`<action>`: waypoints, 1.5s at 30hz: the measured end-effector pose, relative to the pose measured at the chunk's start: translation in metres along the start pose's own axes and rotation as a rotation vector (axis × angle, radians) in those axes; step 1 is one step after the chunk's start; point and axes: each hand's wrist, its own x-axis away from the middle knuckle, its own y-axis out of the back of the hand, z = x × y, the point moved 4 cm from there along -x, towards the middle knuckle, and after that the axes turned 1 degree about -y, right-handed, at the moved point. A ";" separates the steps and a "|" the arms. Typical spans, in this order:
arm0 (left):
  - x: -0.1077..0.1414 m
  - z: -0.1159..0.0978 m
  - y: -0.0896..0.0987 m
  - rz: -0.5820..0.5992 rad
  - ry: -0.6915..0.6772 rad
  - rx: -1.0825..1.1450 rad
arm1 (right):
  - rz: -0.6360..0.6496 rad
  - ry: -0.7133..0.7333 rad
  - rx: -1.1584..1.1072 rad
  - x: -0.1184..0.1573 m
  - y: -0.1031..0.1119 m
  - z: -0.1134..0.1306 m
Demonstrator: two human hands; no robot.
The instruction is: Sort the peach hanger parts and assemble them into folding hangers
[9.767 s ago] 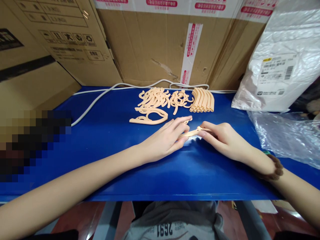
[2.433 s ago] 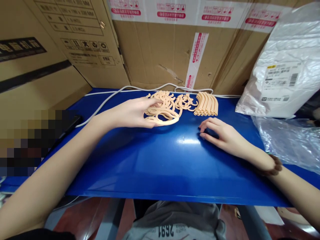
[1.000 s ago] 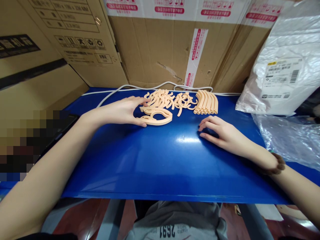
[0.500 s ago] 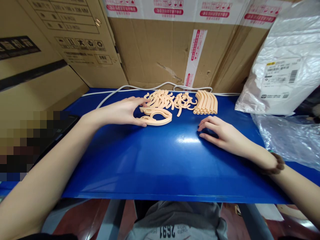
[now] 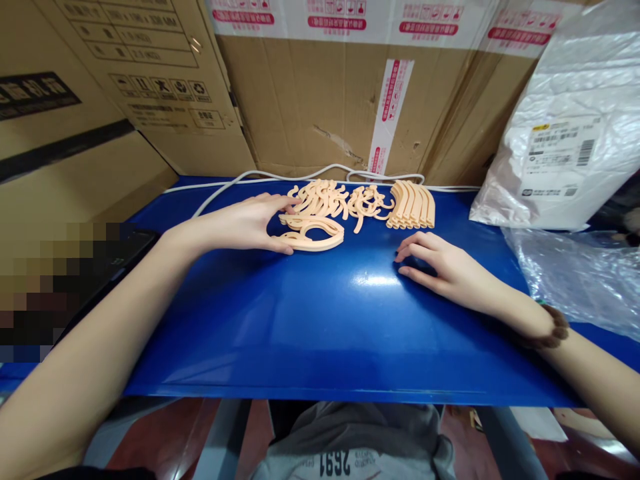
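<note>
My left hand (image 5: 253, 223) lies around the left end of a small stack of cream plastic folding hangers (image 5: 325, 244), thumb on the near edge and fingers at the far edge. The stack lies flat on the blue table (image 5: 300, 320). Just behind it is a loose heap of curved cream hanger arms (image 5: 320, 197), close to my left fingertips. To the right sit several small cream hooks (image 5: 367, 200) in a tangle, then a neat row of curved cream arms (image 5: 413, 205). My right hand (image 5: 440, 267) rests on the table in front of that row, fingers loosely bent and apart, holding nothing.
Cardboard boxes (image 5: 310, 93) wall off the back and left. A white cable (image 5: 240, 177) runs along the rear edge. On the right stand a white parcel bag (image 5: 560, 153) and crumpled clear plastic (image 5: 585, 273). A black device (image 5: 135, 250) lies beside my left forearm.
</note>
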 end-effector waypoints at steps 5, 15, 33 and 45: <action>-0.002 -0.037 0.000 -0.202 -0.196 0.001 | -0.005 0.000 -0.005 0.000 0.000 -0.001; -0.002 -0.138 -0.058 -0.133 -0.528 0.147 | -0.012 0.007 0.014 0.000 -0.002 -0.001; -0.004 -0.125 -0.063 -0.151 -0.480 0.115 | -0.170 -0.319 0.332 -0.024 0.044 -0.040; -0.004 -0.126 -0.062 -0.139 -0.481 0.102 | -0.160 -0.916 0.054 -0.042 0.037 -0.148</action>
